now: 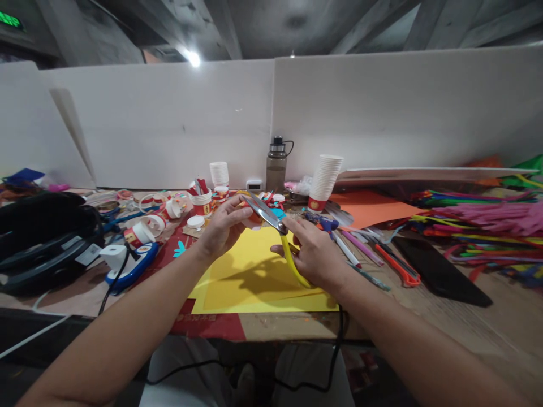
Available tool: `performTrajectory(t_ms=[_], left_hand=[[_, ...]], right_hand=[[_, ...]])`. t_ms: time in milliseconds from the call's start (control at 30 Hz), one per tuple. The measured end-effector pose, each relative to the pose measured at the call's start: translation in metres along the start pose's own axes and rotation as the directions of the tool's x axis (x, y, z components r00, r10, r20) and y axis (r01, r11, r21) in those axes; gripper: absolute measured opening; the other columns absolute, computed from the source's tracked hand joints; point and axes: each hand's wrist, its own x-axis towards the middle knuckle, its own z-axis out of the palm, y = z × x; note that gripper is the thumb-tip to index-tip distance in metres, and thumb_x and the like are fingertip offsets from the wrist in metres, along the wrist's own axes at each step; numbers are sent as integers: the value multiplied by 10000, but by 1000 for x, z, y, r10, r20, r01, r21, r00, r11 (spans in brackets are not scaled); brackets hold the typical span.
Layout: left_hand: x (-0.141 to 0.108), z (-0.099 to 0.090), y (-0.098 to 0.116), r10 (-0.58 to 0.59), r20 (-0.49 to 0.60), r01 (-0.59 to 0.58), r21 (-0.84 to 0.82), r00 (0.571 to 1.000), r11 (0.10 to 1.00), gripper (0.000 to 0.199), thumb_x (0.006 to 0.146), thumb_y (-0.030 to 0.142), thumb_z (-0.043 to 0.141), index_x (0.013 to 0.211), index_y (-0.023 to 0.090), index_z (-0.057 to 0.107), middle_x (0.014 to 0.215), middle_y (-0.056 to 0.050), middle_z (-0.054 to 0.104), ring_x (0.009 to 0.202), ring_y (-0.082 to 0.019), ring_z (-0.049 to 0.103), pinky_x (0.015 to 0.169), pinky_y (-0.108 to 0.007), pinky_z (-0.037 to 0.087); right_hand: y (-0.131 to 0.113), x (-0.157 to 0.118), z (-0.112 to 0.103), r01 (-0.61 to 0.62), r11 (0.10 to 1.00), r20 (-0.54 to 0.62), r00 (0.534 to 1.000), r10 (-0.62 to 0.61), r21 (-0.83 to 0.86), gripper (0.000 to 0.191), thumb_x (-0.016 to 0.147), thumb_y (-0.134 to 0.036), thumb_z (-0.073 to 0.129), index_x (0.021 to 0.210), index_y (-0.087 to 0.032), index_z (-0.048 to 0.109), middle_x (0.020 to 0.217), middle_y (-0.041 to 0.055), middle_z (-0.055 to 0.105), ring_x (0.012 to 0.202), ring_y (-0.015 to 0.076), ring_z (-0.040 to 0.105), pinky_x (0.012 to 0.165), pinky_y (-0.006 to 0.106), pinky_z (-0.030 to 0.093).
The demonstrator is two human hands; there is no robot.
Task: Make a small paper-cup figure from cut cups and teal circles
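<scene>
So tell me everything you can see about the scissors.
The scissors have shiny, metallic-looking blades and a yellow handle, probably plastic. The right hand grips them above the yellow paper, blades slanting away toward the left hand. The grip partly hides the handle; I can't tell if the blades are fully shut.

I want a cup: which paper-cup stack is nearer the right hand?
The stack right of the bottle; the other stack, left of it, is farther away.

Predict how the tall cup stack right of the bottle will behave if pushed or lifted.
The cup stack would probably tip easily, being tall and narrower at its base. It looks papery, so it's likely light for its size. Being nested, it might come apart if lifted by its top.
</scene>
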Motion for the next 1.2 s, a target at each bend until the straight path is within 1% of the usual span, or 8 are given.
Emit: performTrajectory(t_ms=[200,333,567,833,1033,1200], left_hand=[[-1,-1,0,-16,-12,16,22,1000,1000,216,721,259,742,902,165,670,825,-28,695,684,-128,631,668,-255,478],[-1,-2,-2,-41,23,41,27,999,999,244,722,269,753,932,179,669,869,-35,709,739,-153,667,685,-265,499],[0,-7,-4,-45,72,42,43,996,998,248,733,289,764,936,186,664,842,-32,712,708,-149,677,679,-263,514],[0,-7,-3,-40,87,35,50,995,998,271,721,312,775,927,177,660,842,-43,711,705,-160,676,667,-270,508],[0,-9,-2,-38,105,32,54,994,998,258,736,303,763,937,175,664,814,-30,707,694,-142,670,678,-259,515],[2,-10,-1,-43,108,36,69,993,997,276,718,305,778,926,167,660,808,-25,705,693,-136,666,671,-249,511]], right_hand=[[-1,0,-2,-20,1000,18,1000,20,15,510,877,-554,551,1206,-164,557,1001,135,603,733,198,551,667,326,467],[-1,0,-2,-14,1000,5,1000,14,24,486,870,-536,571,1193,-173,551,994,125,586,765,207,551,666,323,467],[0,0,-2,3,999,0,1000,-3,37,479,879,-531,563,1186,-163,551,1007,132,587,781,207,557,678,325,473],[-1,-1,-3,23,1000,-13,1000,-23,12,499,884,-573,528,1149,-153,581,951,121,592,713,187,536,641,313,444],[-1,-1,-3,32,999,-12,999,-32,4,539,889,-604,494,1151,-143,591,927,119,602,675,176,522,644,314,434],[0,-1,-3,43,999,-14,999,-43,-17,567,888,-617,484,1169,-137,595,898,114,608,640,167,516,613,300,418]])
